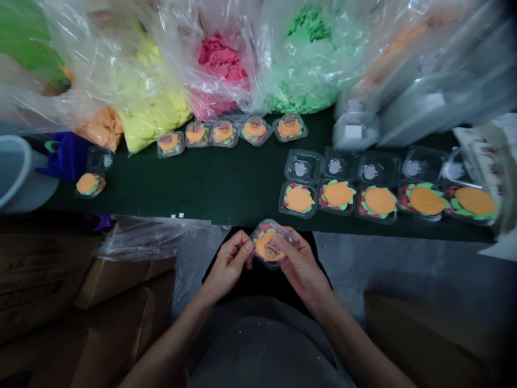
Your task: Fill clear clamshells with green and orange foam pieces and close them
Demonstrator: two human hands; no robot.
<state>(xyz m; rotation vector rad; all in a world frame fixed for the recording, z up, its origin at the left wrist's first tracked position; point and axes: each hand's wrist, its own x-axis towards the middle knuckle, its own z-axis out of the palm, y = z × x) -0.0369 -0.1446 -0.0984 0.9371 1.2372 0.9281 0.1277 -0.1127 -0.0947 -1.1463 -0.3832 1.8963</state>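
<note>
Above my lap, just off the table's front edge, I hold a clear plastic clamshell box [267, 247] between both hands. Inside it is a burger-shaped piece with an orange top and green and pink layers, and a printed label shows on the lid. My left hand [231, 263] pinches the box's left edge with thumb and fingers. On the other side, my right hand [301, 265] grips the box, its thumb lying over the lid by the label. Some fingertips are hidden behind the box.
Several lidded burger boxes [223, 133] line the table's back. Several boxes with raised lids [299, 199] stand at right, another burger [89, 185] at left. Behind are bags of yellow [155, 116], pink [222, 62] and green pieces [309, 27], plus stacked boxes [355, 129]. A bucket [24, 172] stands left.
</note>
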